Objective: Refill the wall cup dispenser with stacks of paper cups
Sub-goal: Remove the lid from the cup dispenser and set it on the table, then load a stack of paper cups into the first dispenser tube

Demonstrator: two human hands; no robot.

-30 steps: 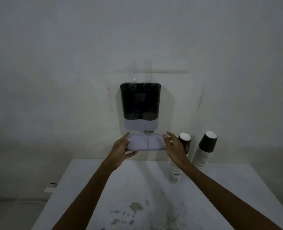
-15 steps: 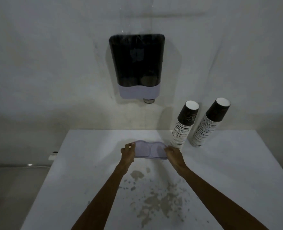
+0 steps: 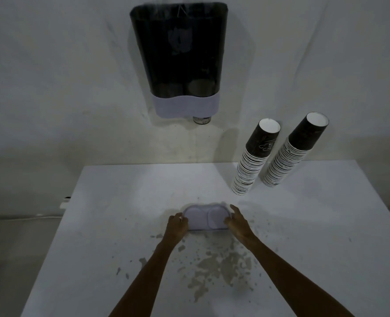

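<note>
Your left hand [image 3: 176, 227] and right hand [image 3: 236, 224] grip opposite ends of the dispenser lid [image 3: 206, 217] on the table [image 3: 97, 225].

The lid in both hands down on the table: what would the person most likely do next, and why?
Probably let go of the lid and reach the right hand to the nearer cup stack. The lid looks to be lying on the table, the dispenser seems to be open on top, and both stacks wait by the wall.
</note>
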